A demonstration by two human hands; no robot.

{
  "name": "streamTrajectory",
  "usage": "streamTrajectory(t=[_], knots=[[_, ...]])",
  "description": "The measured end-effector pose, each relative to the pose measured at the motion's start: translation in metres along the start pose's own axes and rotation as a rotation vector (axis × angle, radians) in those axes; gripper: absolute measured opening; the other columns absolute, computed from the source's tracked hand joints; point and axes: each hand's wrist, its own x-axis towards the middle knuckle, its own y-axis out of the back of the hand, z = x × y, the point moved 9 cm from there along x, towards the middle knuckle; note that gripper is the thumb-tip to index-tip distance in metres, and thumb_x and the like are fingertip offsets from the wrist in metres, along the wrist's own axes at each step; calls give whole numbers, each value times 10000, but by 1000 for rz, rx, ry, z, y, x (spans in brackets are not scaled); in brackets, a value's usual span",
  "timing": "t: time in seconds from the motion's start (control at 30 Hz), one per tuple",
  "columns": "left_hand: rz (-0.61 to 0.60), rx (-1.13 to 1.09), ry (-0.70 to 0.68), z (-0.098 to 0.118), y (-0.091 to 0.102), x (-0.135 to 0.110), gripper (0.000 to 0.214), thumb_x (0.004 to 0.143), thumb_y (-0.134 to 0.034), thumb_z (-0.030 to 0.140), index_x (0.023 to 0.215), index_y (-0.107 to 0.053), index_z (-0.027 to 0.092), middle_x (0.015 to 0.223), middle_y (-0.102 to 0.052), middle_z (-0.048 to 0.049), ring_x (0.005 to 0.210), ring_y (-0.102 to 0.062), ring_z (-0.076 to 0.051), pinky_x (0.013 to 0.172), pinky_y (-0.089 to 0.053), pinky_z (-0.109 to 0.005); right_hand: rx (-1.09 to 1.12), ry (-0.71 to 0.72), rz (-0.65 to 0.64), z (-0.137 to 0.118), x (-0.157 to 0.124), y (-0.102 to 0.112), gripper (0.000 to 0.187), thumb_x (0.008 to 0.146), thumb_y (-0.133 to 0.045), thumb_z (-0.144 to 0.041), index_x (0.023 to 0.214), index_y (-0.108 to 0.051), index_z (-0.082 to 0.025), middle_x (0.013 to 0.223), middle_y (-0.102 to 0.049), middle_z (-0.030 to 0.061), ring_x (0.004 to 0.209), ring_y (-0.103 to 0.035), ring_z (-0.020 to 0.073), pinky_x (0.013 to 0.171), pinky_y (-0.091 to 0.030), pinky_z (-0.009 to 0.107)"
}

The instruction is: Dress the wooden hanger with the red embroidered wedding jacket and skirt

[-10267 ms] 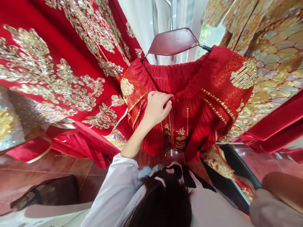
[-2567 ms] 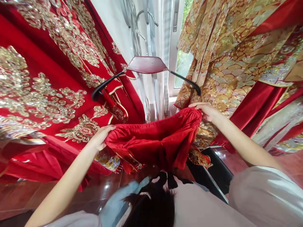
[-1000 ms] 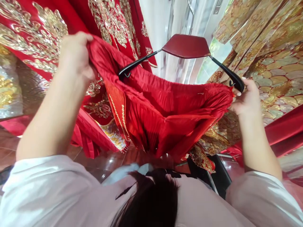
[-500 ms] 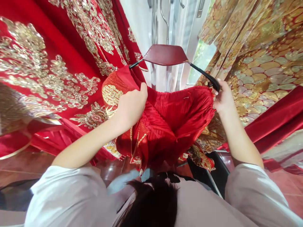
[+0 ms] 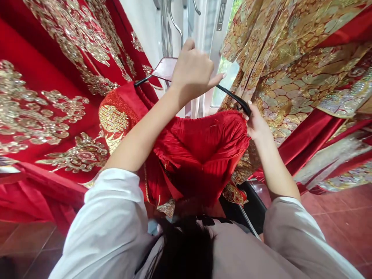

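A red pleated skirt with gold embroidery hangs below a dark red hanger with black arms. The skirt's left waist end sits over the hanger's left arm. My left hand is raised and closed over the middle of the hanger, just under its metal hook. My right hand pinches the skirt's right waist corner against the tip of the hanger's right arm.
A red garment with heavy gold embroidery hangs at the left. A gold scale-patterned garment with red lining hangs at the right. A window and white curtain are behind. Red floor tiles lie below.
My left hand let go of the skirt's left waist edge, which now rests on the hanger arm, and rose to grip the hanger's middle. My right hand stayed at the right arm tip.
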Motion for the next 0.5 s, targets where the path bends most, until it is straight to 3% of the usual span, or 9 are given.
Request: streamTrajectory(t=[0.1,0.17,0.27,0.33,0.4,0.5], knots=[[22,-22,11,-4,-10,4,499,912,-261,369,906,-726,188,839,-676,-113,869,-584,-241,998,-292,-476,-30,-29,-23,-3,-2,14,569,659,-601,-760,668,-492,-202,451,-257,-73,376,-252,50,362,-224,197],[7,-26,2,-2,-10,4,524,908,-240,362,929,-722,157,814,-673,-109,817,-578,-222,985,-292,-473,-35,-48,-44,-6,-2,24,548,639,-649,-714,658,-488,-190,469,-346,-70,403,-325,50,384,-256,200],[-45,-36,21,-1,-7,5,554,914,-221,386,1020,-695,120,875,-680,-118,823,-560,-215,989,-268,-474,-61,-33,-50,-19,1,35,368,556,-810,-334,726,-533,-159,570,-521,-59,479,-435,42,452,-311,188],[-64,-22,50,-3,-7,6,571,919,-205,395,1069,-678,112,930,-682,-119,865,-559,-223,1007,-251,-467,-100,-24,-7,-32,7,39,323,530,-748,-66,757,-532,-144,600,-572,-58,497,-468,39,488,-324,185],[-62,10,64,-5,-9,7,588,915,-206,400,1091,-677,95,963,-678,-125,914,-571,-249,1026,-245,-469,-153,9,91,-52,16,43,324,543,-635,83,744,-516,-141,571,-571,-70,496,-485,45,515,-336,192],[-41,34,66,-6,-14,10,574,899,-236,388,1067,-697,90,975,-677,-148,933,-589,-300,1033,-252,-485,-237,195,261,-107,31,44,326,563,-519,194,643,-498,-121,499,-481,-95,466,-433,28,510,-300,185]])
